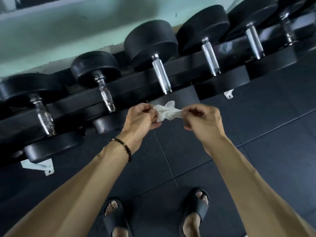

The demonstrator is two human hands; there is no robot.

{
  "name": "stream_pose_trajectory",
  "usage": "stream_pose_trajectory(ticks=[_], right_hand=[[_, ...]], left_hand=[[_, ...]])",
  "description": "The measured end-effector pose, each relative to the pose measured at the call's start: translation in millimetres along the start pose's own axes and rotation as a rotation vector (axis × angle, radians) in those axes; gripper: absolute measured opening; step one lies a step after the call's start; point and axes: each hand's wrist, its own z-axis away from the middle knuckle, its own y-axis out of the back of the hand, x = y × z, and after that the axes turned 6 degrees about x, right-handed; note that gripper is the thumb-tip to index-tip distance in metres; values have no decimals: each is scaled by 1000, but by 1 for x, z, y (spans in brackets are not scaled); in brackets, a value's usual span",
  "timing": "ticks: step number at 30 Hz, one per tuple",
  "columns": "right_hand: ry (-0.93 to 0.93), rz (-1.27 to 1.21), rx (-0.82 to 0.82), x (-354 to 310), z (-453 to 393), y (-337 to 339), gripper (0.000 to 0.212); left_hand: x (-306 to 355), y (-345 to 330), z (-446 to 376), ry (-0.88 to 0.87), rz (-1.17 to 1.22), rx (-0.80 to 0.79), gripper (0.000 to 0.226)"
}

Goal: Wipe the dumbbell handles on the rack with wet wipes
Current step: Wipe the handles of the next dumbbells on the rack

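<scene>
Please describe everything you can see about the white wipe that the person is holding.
The wet wipe is white, thin and crumpled, with soft folds and an upturned flap at its top. It looks like damp, cloth-like paper. It is stretched sideways in the air between both hands: the left hand pinches its left end, the right hand pinches its right end. It hangs in front of the dumbbell rack and touches no handle.
</scene>
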Motion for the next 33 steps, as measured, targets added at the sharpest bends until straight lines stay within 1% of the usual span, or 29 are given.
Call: stream_pose_trajectory(ticks=[2,5,7,9,10,11,14,17,19,20,21,22,23,25,27,29,31,33], right_hand=[[-24,-42,-1,3,-10,27,21],[-54,-75,-56,6,-25,63,18],[-49,-72,-88,5,-35,83,18],[-24,-59,-122,3,-46,102,17],[-12,-54,-141,1,-52,109,16],[-8,-57,-162,0,-57,115,17],[-52,-134,-223,-3,-70,126,14],[-95,-230,-230,-8,-77,125,12],[-137,-296,-282,-11,-81,121,5],[-161,-290,-322,-13,-85,118,10],[-158,-229,-357,-14,-89,114,23],[-137,-151,-380,-18,-92,110,28],[-114,-98,-376,-22,-96,106,24],[-130,-101,-326,-28,-103,96,14],[-187,-138,-317,-37,-108,84,20],[-198,-158,-350,-44,-114,72,26],[-208,-219,-386,-51,-118,61,30],[-241,-272,-408,-58,-124,53,30]], left_hand=[[2,-31,10,47,109,-36,15],[11,-70,19,71,238,-94,15],[19,-87,19,84,285,-161,23],[25,-101,18,130,320,-275,34],[27,-106,17,145,298,-316,37],[29,-113,16,134,240,-321,37],[30,-128,11,43,44,-182,27],[32,-134,6,-28,-33,-77,13],[35,-133,1,-83,-95,-43,18],[36,-132,-3,-109,-116,-52,21],[37,-131,-6,-130,-124,-72,23],[38,-128,-9,-143,-116,-95,24],[40,-125,-12,-150,-99,-120,24],[44,-115,-21,-157,-55,-157,22],[47,-100,-28,-203,-85,-181,25],[51,-87,-33,-265,-206,-213,25],[54,-75,-39,-276,-282,-239,22],[56,-66,-44,-268,-290,-216,18]])
